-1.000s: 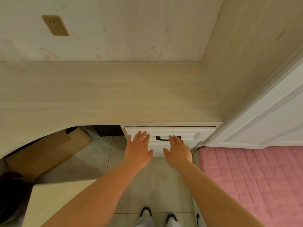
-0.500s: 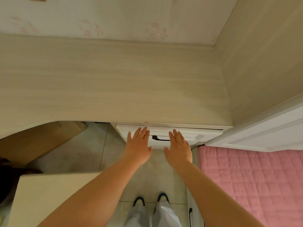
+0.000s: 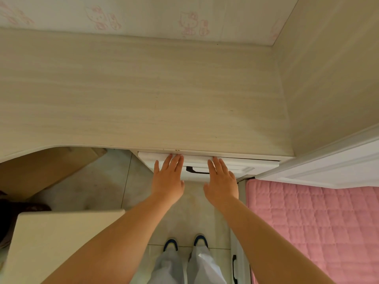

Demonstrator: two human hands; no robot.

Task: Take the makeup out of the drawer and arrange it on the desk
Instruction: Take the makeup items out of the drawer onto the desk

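Neither hand has hold of anything. The left hand (image 3: 168, 179) and right hand (image 3: 222, 182) are both flat with fingers straight, fingertips lying over the upper front of the drawer (image 3: 240, 167), 1 on each side of its dark handle (image 3: 196, 170). The drawer is white, panelled and closed, set under the desk (image 3: 143, 95) front edge near the right corner. No makeup shows. A pink quilted mattress (image 3: 313, 228) lies beside it to the right.

The left hand (image 3: 168, 181) and right hand (image 3: 222, 184) lie side by side before the drawer (image 3: 235, 168), its handle (image 3: 196, 170) between their fingers, the desk (image 3: 143, 95) above and beyond them, a box (image 3: 47, 169) left, a quilt (image 3: 315, 228) right.
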